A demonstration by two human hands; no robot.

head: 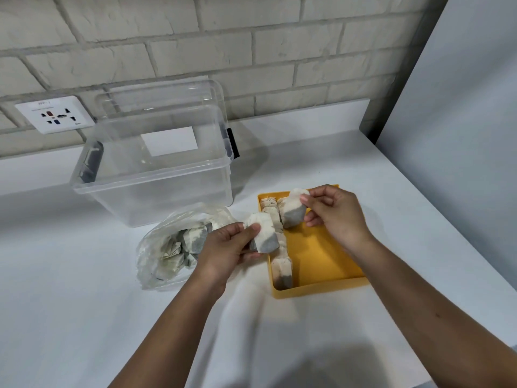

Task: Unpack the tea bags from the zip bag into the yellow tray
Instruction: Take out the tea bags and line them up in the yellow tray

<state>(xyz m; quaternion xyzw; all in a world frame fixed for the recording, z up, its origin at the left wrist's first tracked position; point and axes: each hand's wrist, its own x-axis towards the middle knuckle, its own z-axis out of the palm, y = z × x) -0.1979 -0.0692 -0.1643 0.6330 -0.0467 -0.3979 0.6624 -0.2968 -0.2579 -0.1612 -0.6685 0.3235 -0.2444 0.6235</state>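
a tea bag is pinched in the right hand, another in the left hand; each is best lowered upright beside the row in the tray.

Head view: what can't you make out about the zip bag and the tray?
All head view.
Clear plastic zip bag: crumpled film and the left hand hide how many white tea bags remain.
Yellow plastic tray: the tea bag pinched by the right hand covers part of its row; count unclear.
White wall socket plate: label too small to read.
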